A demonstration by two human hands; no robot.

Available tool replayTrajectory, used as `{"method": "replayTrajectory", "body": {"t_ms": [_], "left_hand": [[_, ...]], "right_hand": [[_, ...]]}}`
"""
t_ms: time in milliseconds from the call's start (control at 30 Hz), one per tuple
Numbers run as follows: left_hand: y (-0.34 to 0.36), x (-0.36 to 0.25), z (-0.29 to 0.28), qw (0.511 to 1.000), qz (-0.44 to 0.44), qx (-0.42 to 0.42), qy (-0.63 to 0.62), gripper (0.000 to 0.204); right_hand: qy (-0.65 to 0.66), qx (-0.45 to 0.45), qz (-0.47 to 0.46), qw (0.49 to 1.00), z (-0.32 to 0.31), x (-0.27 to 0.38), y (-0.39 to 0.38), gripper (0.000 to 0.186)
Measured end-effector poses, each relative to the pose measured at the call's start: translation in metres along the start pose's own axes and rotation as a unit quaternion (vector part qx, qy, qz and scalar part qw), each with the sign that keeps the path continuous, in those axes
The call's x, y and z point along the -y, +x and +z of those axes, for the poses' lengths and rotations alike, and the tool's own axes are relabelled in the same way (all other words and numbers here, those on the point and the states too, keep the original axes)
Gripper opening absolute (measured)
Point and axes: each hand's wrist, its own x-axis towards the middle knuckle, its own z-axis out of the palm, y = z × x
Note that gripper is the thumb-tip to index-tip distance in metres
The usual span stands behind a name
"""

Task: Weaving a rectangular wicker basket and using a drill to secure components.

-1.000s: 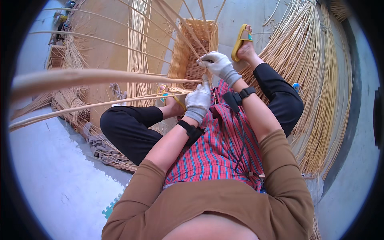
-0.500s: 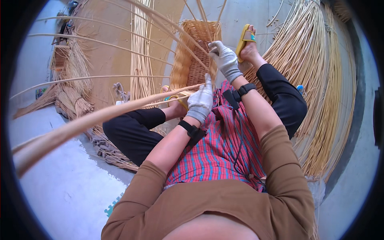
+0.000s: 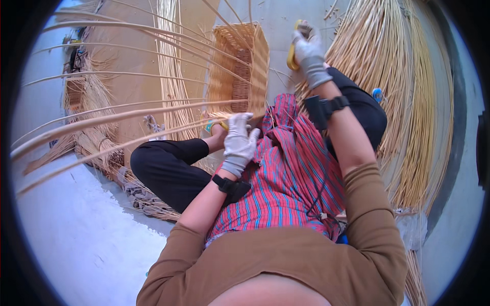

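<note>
Woven basket (image 3: 260, 71) lay just beyond left hand (image 3: 239, 143), left of right hand (image 3: 309, 50). Left hand's fingers were bent at basket's near end, grip unclear. Right was blurred, apart from basket; couldn't tell if grasping.

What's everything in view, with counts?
basket: one, tan, upper centre
long rods: several, tan, left of basket
cane heap: one, tan, right
slim bundle: one, pale, upper left
cane clumps: several, tan, far left
sandals: two, yellow, at the feet
striped cloth: one, red-blue, lap
trousers: one pair, black, legs
shirt: one, brown, torso
wrist straps: two, black, wrists
left hand: one, white-gloved, basket's near end
right hand: one, white-gloved, right of basket
</note>
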Motion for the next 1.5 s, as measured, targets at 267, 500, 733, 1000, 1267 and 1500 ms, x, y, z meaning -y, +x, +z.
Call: {"method": "replayTrajectory", "body": {"t_ms": [267,500,733,1000,1267,1500], "left_hand": [[0.017,0.064,0.008,0.696,-0.454,0.003,-0.557,0.055],[0.04,0.079,0.022,0.704,-0.464,0.02,-0.538,0.058],[0.085,0.108,0.049,0.726,-0.318,0.237,-0.561,0.043],[0.158,0.209,0.074,0.561,-0.433,0.147,-0.69,0.064],[0.093,0.095,0.062,0.749,-0.39,0.257,-0.47,0.064],[0.066,0.055,0.042,0.771,-0.335,0.259,-0.476,0.05]], "right_hand": [[-0.05,0.011,0.026,0.998,-0.194,0.147,-0.079,0.026],[-0.183,-0.158,0.385,0.891,-0.355,0.044,-0.249,0.017],[-0.358,0.234,0.485,0.763,-0.364,0.023,-0.469,0.037],[-0.444,-0.062,0.465,0.764,-0.361,0.069,-0.531,0.032],[-0.488,-0.523,0.505,0.484,-0.489,0.097,-0.541,0.085],[-0.344,-0.562,0.522,0.542,-0.528,0.039,-0.559,0.092]]}}
